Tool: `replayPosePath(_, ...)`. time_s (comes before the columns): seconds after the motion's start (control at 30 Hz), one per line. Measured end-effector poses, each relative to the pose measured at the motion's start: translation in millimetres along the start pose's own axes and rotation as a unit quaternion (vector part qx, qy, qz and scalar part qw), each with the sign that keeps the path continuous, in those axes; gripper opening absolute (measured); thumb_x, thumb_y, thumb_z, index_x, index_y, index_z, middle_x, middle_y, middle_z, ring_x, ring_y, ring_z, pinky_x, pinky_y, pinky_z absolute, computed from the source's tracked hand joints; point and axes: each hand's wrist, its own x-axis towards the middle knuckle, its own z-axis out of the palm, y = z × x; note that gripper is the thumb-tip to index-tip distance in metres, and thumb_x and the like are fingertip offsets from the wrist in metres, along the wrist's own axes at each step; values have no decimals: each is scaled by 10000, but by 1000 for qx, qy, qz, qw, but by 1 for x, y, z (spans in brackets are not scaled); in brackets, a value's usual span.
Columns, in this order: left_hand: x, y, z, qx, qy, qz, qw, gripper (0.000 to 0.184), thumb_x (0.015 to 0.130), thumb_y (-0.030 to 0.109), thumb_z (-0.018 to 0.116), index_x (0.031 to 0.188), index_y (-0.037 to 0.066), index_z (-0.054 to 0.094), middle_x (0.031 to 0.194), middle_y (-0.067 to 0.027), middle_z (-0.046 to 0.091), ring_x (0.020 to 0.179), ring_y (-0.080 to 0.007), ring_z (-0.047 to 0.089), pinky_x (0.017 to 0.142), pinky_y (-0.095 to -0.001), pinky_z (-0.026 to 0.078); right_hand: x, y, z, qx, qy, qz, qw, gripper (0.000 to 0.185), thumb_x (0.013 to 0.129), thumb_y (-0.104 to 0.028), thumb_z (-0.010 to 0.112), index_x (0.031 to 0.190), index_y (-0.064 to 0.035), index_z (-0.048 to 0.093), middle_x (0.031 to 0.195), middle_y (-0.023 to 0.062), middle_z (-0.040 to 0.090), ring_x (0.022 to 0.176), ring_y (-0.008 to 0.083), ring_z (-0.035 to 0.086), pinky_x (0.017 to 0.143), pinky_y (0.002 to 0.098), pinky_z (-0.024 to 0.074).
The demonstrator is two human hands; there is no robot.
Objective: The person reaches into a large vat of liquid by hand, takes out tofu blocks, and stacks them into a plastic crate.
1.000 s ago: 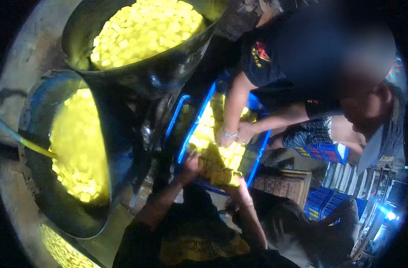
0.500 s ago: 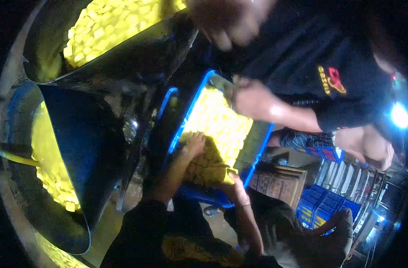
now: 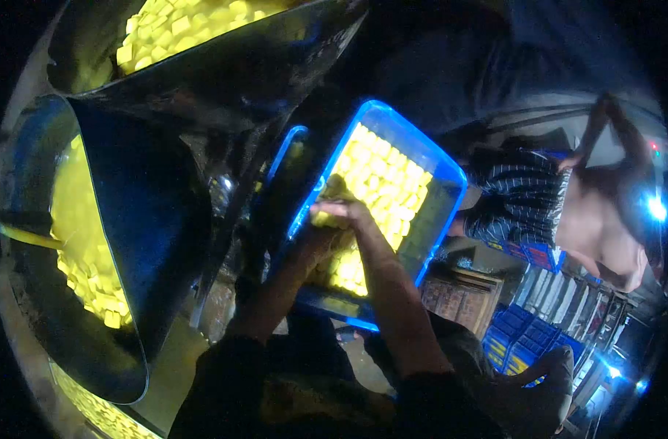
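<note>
A blue plastic crate (image 3: 454, 170) in front of me holds rows of yellow blocks (image 3: 381, 175) that look like tofu. My right hand (image 3: 341, 210) is over the crate's left part, its fingers pressed together around a yellow block (image 3: 325, 220), only partly visible. Close below it is my left hand (image 3: 321, 240), low against the blocks near the left rim. Its fingers are mostly hidden by my right hand and shadow. Both forearms reach in from the bottom of the head view.
Left of the crate stand two large dark vats; the upper vat (image 3: 202, 88) and lower vat (image 3: 140, 219) hold yellow blocks in liquid. A yellowish hose (image 3: 23, 250) enters the lower one. Another person (image 3: 593, 212) stands at right, near stacked blue crates (image 3: 527, 340) and a wooden box (image 3: 462, 301).
My right hand has moved up and left from the crate's near side to beside my left hand. The co-worker's arms above the crate have gone from view. The camera view has shifted slightly.
</note>
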Motion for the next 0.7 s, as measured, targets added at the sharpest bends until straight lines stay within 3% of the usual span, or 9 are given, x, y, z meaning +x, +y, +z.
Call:
replayPosePath(0.17, -13, -3, 2, -51, 16, -45, 998, 528, 815, 297, 538, 1234, -10, 441, 1273, -198, 434, 1173, -335, 389, 1000, -484, 273, 58, 38, 51, 468, 29, -83, 879, 268, 847, -98, 549, 1088, 16, 571, 1103, 173, 571, 1156, 306, 469, 1032, 501, 320)
replayPosePath(0.2, -18, -2, 5, -72, 24, -59, 995, 533, 817, 297, 537, 1240, -11, 433, 1277, -201, 429, 1176, -338, 386, 1003, -482, 271, 60, 20, 81, 148, 351, 79, 921, 260, 857, -79, 484, 1086, 23, 553, 1103, 186, 549, 1133, 340, 465, 1007, 518, 339)
replayPosePath(0.23, -23, 0, 1, -87, 31, -73, 993, 538, 820, 296, 536, 1247, -13, 425, 1281, -204, 425, 1180, -342, 382, 1006, -480, 269, 69, 28, 91, -44, 429, 78, 899, 306, 858, -105, 452, 1121, 39, 516, 1140, 213, 511, 1145, 371, 441, 1007, 530, 327)
replayPosePath(0.3, -31, 3, -2, -130, 54, -102, 985, 549, 825, 295, 535, 1260, -16, 408, 1288, -211, 417, 1186, -349, 376, 1013, -475, 265, 88, 45, 112, -425, 573, 206, 670, 405, 859, -157, 387, 1189, 71, 442, 1213, 266, 436, 1167, 433, 393, 1008, 556, 303)
replayPosePath(0.37, -43, 11, -9, -183, 86, -128, 971, 559, 831, 294, 533, 1273, -19, 392, 1295, -218, 408, 1192, -355, 370, 1020, -470, 262, 57, 22, 103, -275, 487, 212, 801, 559, 820, -300, 503, 1240, 51, 395, 1293, 278, 365, 1206, 460, 348, 1007, 561, 289)
replayPosePath(0.5, -70, 49, -51, -261, 158, -166, 938, 581, 842, 291, 530, 1299, -25, 359, 1310, -231, 391, 1205, -369, 358, 1033, -460, 254, -4, -4, 103, -187, 520, 128, 823, 693, 782, -375, 605, 1305, 2, 351, 1352, 291, 299, 1223, 455, 341, 1010, 519, 300)
replayPosePath(0.53, -79, 62, -68, -260, 176, -174, 934, 587, 844, 290, 529, 1305, -26, 351, 1313, -234, 386, 1208, -372, 355, 1037, -458, 252, -18, -14, 85, -14, 452, 15, 892, 747, 693, -399, 696, 1296, -70, 403, 1314, 280, 359, 1242, 402, 325, 1015, 520, 269)
replayPosePath(0.57, -90, 72, -81, -244, 191, -178, 934, 593, 847, 290, 528, 1312, -28, 343, 1317, -238, 382, 1211, -376, 352, 1040, -455, 250, -1, 4, 104, -177, 621, -7, 764, 567, 832, -337, 546, 1291, -43, 394, 1337, 216, 333, 1234, 340, 318, 1031, 492, 256)
replayPosePath(0.7, -127, 66, -143, -147, 123, -100, 976, 499, 857, 238, 536, 1268, -20, 420, 1273, -238, 446, 1174, -370, 427, 1016, -437, 321, 28, 14, 112, -254, 531, -45, 807, 471, 895, -301, 444, 1292, -49, 414, 1388, 174, 318, 1277, 315, 308, 1048, 493, 235)
